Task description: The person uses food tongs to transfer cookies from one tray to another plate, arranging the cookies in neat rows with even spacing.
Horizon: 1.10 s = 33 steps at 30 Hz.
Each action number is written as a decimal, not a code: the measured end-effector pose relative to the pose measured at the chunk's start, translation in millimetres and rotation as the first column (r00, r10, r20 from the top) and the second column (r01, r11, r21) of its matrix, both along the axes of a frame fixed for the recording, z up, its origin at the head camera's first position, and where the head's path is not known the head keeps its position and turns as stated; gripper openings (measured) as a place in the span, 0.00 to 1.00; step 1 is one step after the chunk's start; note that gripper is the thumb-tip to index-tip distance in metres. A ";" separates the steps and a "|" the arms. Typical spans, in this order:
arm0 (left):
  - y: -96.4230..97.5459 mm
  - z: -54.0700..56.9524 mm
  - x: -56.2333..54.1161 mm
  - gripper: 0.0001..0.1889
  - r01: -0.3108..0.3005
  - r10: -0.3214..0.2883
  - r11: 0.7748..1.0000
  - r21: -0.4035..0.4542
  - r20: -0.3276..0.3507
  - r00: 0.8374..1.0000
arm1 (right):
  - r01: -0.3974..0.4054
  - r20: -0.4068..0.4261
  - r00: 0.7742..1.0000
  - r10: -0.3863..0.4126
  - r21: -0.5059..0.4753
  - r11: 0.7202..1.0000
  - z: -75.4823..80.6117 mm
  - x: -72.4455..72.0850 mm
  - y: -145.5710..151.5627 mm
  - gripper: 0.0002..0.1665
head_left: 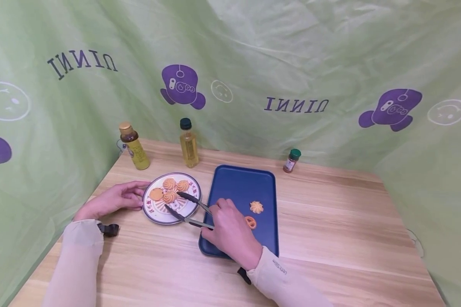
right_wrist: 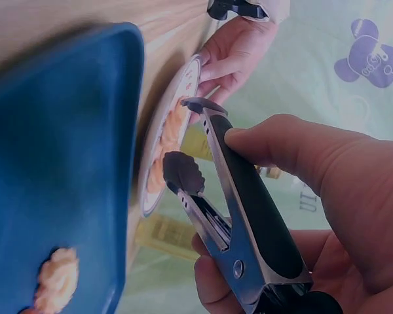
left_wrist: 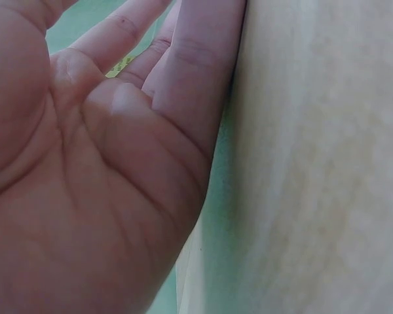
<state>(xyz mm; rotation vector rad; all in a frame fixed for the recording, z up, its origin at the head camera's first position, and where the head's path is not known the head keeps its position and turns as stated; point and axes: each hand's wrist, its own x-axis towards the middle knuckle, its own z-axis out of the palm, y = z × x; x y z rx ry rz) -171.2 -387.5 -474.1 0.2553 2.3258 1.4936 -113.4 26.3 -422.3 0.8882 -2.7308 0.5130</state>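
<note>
Over the round plate [head_left: 157,216] gape scallop-tipped metal tongs [right_wrist: 249,196].

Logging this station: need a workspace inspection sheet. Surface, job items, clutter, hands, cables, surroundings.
Surface: wood-grain table.
Job items: patterned plate bearing four cookies; blue tray bearing one piped cookie and one pretzel; tongs.
Clutter: gold-capped bottle, dark-capped bottle and green-capped jar toward the back.
Left hand: fingers at the plate's left rim.
Right hand: holds the tongs, tips apart over the plate, nothing pinched between them.
Cables: thin dark loop at the back left corner, pale loop by the right edge; possibly cables, too small to confirm.
Surroundings: green printed fabric behind and on both sides.
</note>
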 end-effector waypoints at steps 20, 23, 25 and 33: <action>1.8 -3.4 -0.1 0.41 0.002 -0.002 1.000 0.011 0.036 0.999 | 0.095 0.039 0.995 -0.093 -0.065 0.993 2.1 19.4 58.4 0.25; 2.6 -3.5 -0.2 0.41 0.001 -0.001 1.000 0.002 0.032 0.999 | 0.143 0.065 0.988 -0.139 -0.075 0.987 2.1 19.5 71.4 0.22; 2.8 -3.1 -0.1 0.42 0.002 -0.002 1.000 0.002 0.031 1.000 | 0.181 0.088 0.981 -0.174 -0.074 0.981 2.0 19.4 80.5 0.22; 1.5 0.8 2.5 0.40 -0.010 0.009 1.000 0.025 0.028 1.000 | 0.258 0.102 0.963 -0.249 -0.088 0.962 5.8 16.5 111.6 0.25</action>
